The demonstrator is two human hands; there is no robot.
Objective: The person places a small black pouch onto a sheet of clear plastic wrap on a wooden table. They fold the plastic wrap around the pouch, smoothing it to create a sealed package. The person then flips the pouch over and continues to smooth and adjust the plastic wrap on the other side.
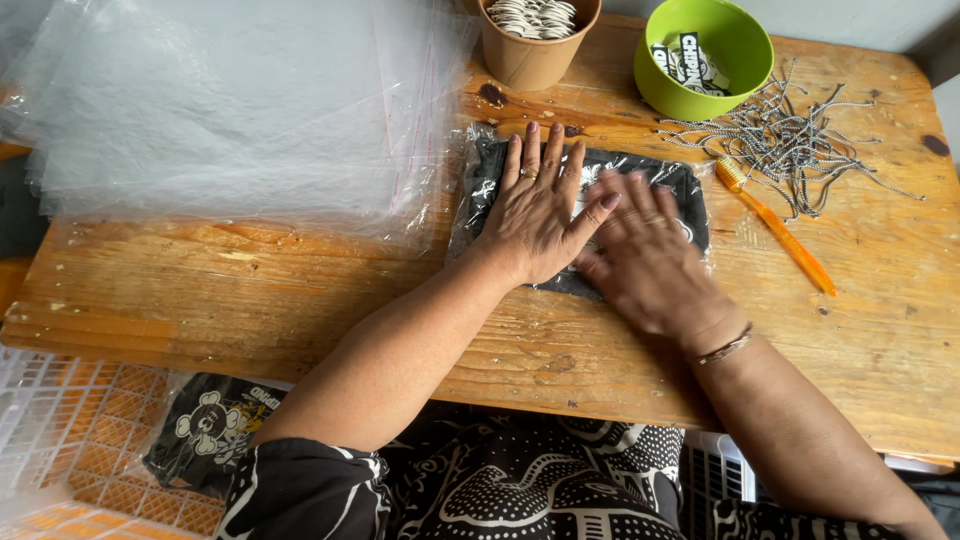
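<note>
both hands lie flat, fingers spread. left hand and right hand press a bagged black garment onto the wooden table, gripping nothing.

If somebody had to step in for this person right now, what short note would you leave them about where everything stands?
Left hand: flat, fingers spread, pressing on the bagged dark cloth; no grip on anything.
Right hand: also flat on the bag, blurred as if smoothing it.
The cloth is already inside its clear bag, lying on the wooden table.
Spare clear bags are stacked at the left; a paper cup of discs, a green bowl of labels, a pile of cords and an orange pen sit beyond and to the right.
One bagged piece lies in the white crate below.
Left: probably flattening this bag; whether it is sealed can't be seen.
</note>
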